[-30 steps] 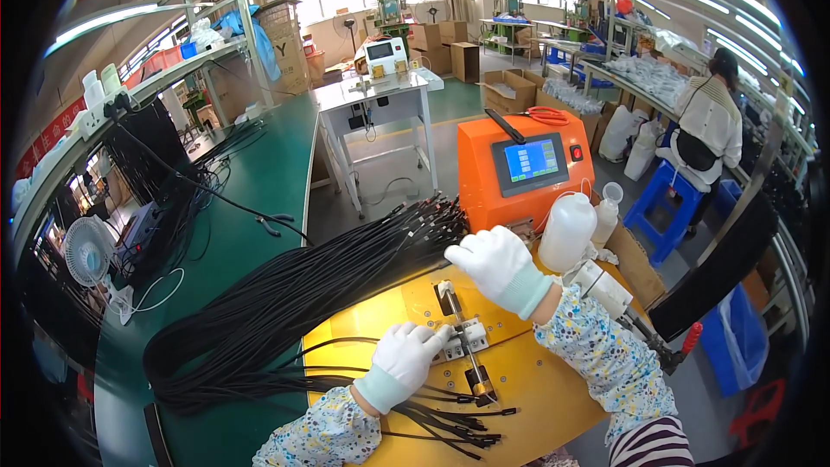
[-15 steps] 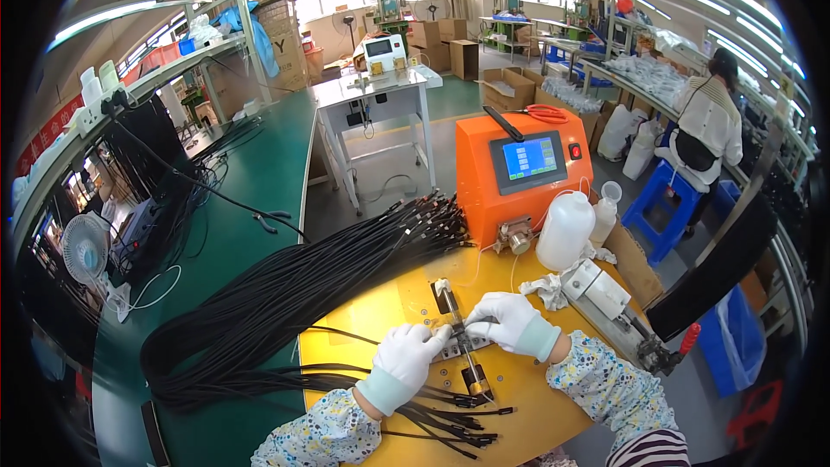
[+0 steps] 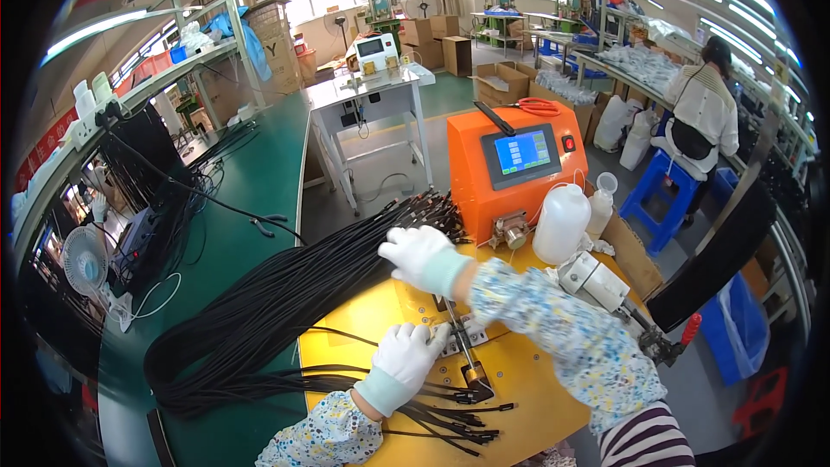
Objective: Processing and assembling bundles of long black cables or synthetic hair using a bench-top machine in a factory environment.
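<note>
My left hand (image 3: 403,367), in a white glove, is closed at a small metal fixture (image 3: 471,358) bolted to the yellow work surface (image 3: 527,380). A single black cable (image 3: 341,334) runs into its fingers; the cable's tip is hidden. My right hand (image 3: 419,255), also gloved, is raised past the fixture, over the metal-tipped ends of a thick bundle of black cables (image 3: 277,294). Its fingers are blurred, and whether they touch a cable does not show. Several more cable ends (image 3: 462,424) fan out nearer me, by my left wrist.
Behind the yellow surface stands an orange machine (image 3: 471,164) with a screen, pliers and a black tool on top. White bottles (image 3: 562,225) and a red-handled clamp (image 3: 670,346) are at the right. Left lies a green table (image 3: 251,164) with a fan (image 3: 85,255). A person sits far right.
My right hand has left the fixture and moved up and to the left, to the ends of the cable bundle. My left hand has stayed by the fixture.
</note>
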{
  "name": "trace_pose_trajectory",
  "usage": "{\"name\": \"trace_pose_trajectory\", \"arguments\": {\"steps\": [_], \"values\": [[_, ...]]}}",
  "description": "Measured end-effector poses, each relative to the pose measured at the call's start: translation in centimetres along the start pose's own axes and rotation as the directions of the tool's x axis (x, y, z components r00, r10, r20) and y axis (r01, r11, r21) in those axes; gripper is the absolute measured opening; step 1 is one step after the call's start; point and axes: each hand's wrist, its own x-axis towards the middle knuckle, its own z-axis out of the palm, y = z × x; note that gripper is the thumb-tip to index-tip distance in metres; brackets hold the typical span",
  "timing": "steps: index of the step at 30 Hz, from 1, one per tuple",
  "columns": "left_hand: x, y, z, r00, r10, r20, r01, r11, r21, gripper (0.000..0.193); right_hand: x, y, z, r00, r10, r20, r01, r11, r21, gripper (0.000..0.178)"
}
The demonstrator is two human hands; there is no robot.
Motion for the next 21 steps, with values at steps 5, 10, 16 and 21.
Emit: {"name": "trace_pose_trajectory", "arguments": {"steps": [5, 10, 16, 21], "values": [[0.8, 0.3, 0.0, 0.998, 0.051, -0.024, -0.052, 0.998, -0.030, 0.042, 3.4, 1.6, 3.2, 0.991, -0.073, 0.115, 0.101, 0.962, -0.252, 0.013], [0.7, 0.2, 0.1, 0.999, 0.031, -0.038, -0.033, 0.999, -0.043, 0.041, 3.1, 1.6, 0.8, 0.972, -0.146, 0.185, 0.200, 0.927, -0.318, 0.014], [0.3, -0.2, 0.6, 0.996, -0.001, -0.088, -0.007, 0.996, -0.084, 0.040, 0.5, -0.1, -4.1, 0.938, -0.301, -0.169, 0.251, 0.931, -0.265, 0.009], [0.4, -0.4, 0.5, 0.990, -0.048, -0.136, 0.036, 0.995, -0.091, 0.037, -4.5, -0.5, -4.1, 0.931, -0.260, -0.257, 0.232, 0.963, -0.134, 0.011]]}}
